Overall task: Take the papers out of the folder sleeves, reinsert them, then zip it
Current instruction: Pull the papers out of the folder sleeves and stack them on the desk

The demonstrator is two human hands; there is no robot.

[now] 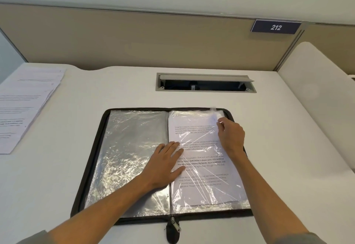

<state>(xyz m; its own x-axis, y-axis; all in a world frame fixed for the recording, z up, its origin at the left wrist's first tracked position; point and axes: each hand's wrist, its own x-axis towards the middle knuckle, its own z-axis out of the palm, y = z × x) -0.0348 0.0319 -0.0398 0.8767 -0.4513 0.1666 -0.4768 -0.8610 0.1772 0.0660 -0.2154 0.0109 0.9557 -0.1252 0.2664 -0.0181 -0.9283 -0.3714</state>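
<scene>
Folder (99,157): black zip-round case, lying open flat on the white desk (115,90), spine running away from the person, so each leaf has its long axis pointing from the near edge toward the partition. Zip pull (173,224) hangs at the near end of the spine.

Left leaf: clear, crinkled sleeve (132,147), no sheet visible inside, lying to the left of the left hand's fingers.

Right leaf: clear sleeve holding a printed paper (203,168), long axis parallel to the spine, text lines running across it, top of the page at the far end.

Left hand (165,164): flat, fingers straight and spread, pressing down across the spine, fingertips resting on the left margin of the paper's sleeve about halfway along its length.

Right hand (231,134): fingers curled, thumb and forefinger pinching at the far right corner of the right leaf, where a corner of sheet or plastic stands lifted just beyond the fingertips; whether paper, sleeve or both are pinched cannot be told.

Loose paper stack (25,105): printed sheets, fanned, well to the left of the left hand, at the desk's left edge.

Cable hatch (205,82): lid propped open, beyond both hands.

Number plate "212" (276,27): on the beige partition (134,38).
</scene>
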